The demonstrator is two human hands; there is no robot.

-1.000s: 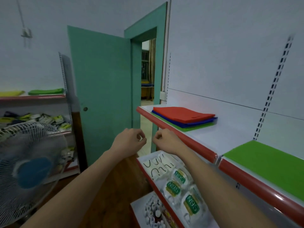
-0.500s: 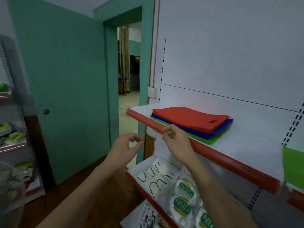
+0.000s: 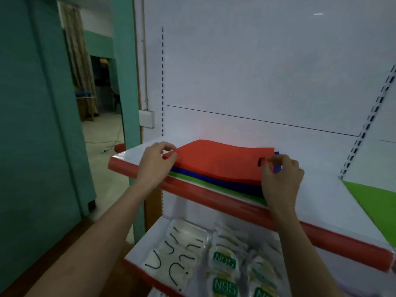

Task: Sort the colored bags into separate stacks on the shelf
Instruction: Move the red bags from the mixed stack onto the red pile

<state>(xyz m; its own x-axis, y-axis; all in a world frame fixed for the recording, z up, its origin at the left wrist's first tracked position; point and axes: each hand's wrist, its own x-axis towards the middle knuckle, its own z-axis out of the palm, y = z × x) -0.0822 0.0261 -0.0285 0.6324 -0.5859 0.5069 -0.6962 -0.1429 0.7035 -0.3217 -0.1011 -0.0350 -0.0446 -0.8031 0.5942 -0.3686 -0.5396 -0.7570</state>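
While both hands sit at the pile on the shelf [image 3: 304, 202], I see the red bag [image 3: 216, 161] on top, its middle bowed up a little. My left hand [image 3: 155, 162] has the red bag's left corner pinched between thumb and curled fingers, with the wrist over the shelf's red front rail [image 3: 214, 195]. My right hand [image 3: 280, 179] is at the bag's right end, thumb and forefinger closed on the edge just beside the handle cut-out [image 3: 261, 161]; the other fingers curl over the pile's end, and I cannot tell whether they touch the lower bags.

Under the red one lies a blue bag [image 3: 225, 184], showing as a strip along the front and a small tab past the right fingers. Under that is a green bag [image 3: 201, 182], only a thin band of it visible next to the rail. All three lie stacked on the white shelf, toward its left end. Well apart, at the right edge of the view, a second green bag [image 3: 377, 204] lies flat on the next shelf section.

Below, a lower shelf [image 3: 137, 251] holds clear packets of masks: white ones with black ear loops [image 3: 171, 262] on the left, and packs marked N95 [image 3: 225, 264] to the right. Left of the shelving stands a teal door [image 3: 32, 125], open onto another room.
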